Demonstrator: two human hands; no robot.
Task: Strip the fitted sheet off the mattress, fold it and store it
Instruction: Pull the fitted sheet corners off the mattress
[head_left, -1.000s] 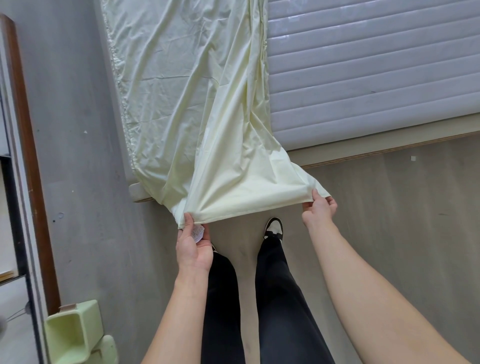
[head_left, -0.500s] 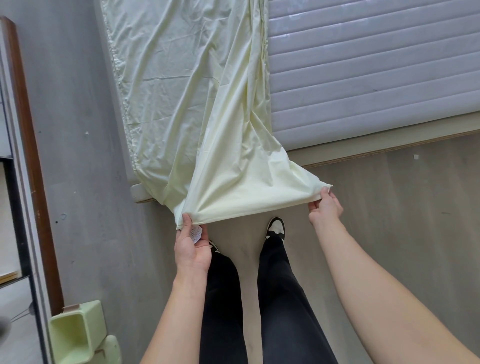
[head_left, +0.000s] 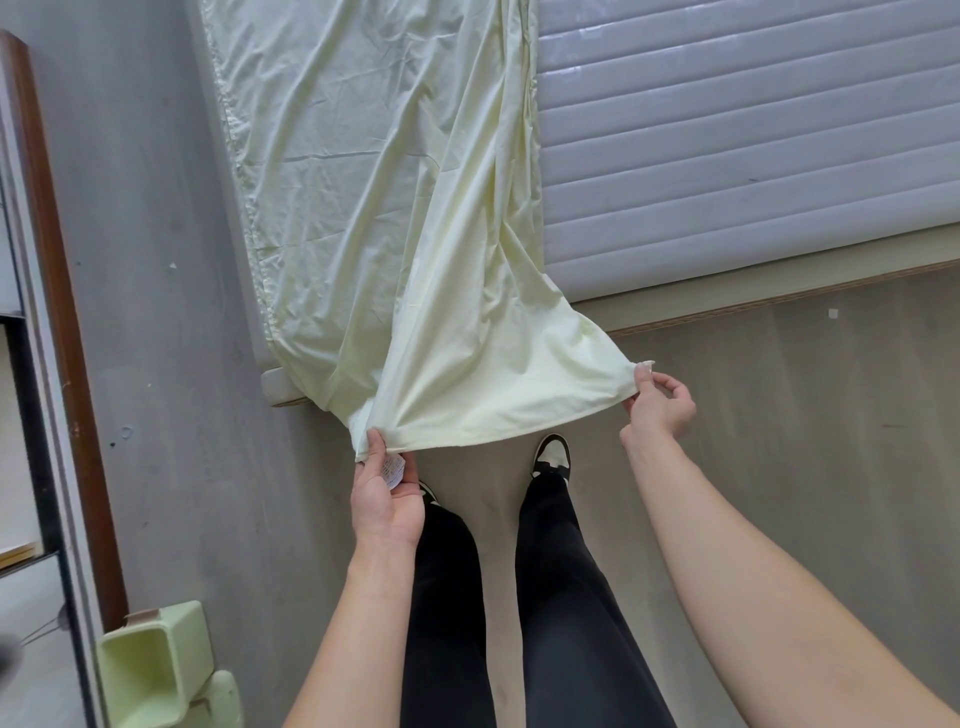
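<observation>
Right hand (head_left: 658, 408) has travelled further right along the hem than a second ago, so the near edge of the fitted sheet (head_left: 405, 218) is now stretched wider between the hands; left hand (head_left: 387, 493) sits in much the same spot. Right grip: thumb and fingertips pinch the right corner of the hem, other fingers loosely curled. Left grip: thumb on top of the hem at its left corner, fingers underneath, a small white care label (head_left: 393, 470) lying against the palm. Sheet is pale yellow, wrinkled, covering the left part of the mattress (head_left: 727, 156) and draping off its near end toward the person. The right part of the mattress is bare, showing grey quilted ribs. Bed base (head_left: 779, 278) edge visible below the mattress. Black-trousered legs and a black-and-white shoe (head_left: 551, 457) on the floor. Green plastic stool (head_left: 161, 670) near left; dark-framed shelf (head_left: 36, 364) along the left edge.
</observation>
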